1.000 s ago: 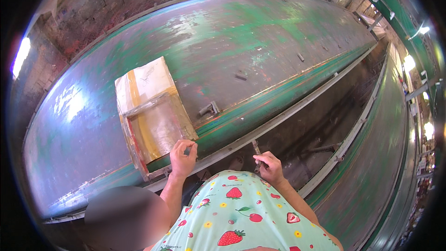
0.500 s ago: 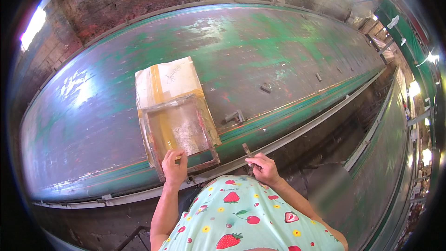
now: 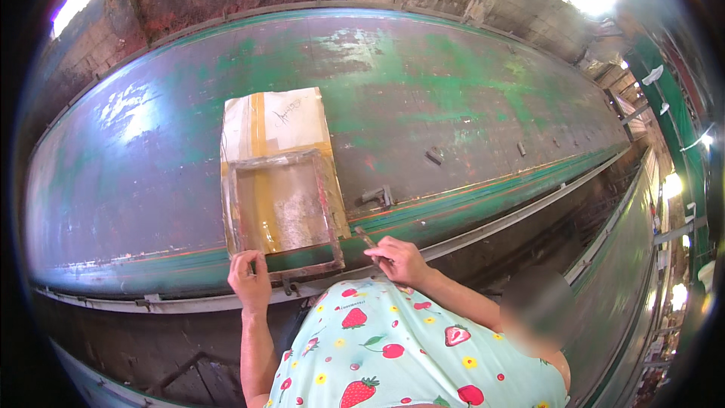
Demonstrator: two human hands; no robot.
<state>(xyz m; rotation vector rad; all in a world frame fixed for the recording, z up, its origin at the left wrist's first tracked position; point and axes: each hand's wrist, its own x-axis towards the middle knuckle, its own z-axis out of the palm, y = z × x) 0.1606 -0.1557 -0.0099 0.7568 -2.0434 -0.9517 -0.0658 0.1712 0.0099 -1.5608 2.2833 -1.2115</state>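
My left hand is closed at the lower left corner of a worn rectangular frame with a see-through mesh; its fingers hide that corner, and I cannot see what is between them. The frame lies on a white cardboard sheet banded with brown tape, and its near bar reaches past the sheet. Just right of the frame, my right hand grips a thin, dirty stick-like tool, whose tip points up and left toward the frame's right side. The tool's lower part is hidden in the hand.
Beneath the cardboard runs a long table, stained green and grey. On it lie a dark bracket-like piece and a small block, with smaller pieces farther right. A metal rail follows its near edge. A second long table stands at the right.
My left hand has moved left, from over the frame's near bar to its lower left corner. My right hand has come closer to the frame with the tool. The view has turned slightly.
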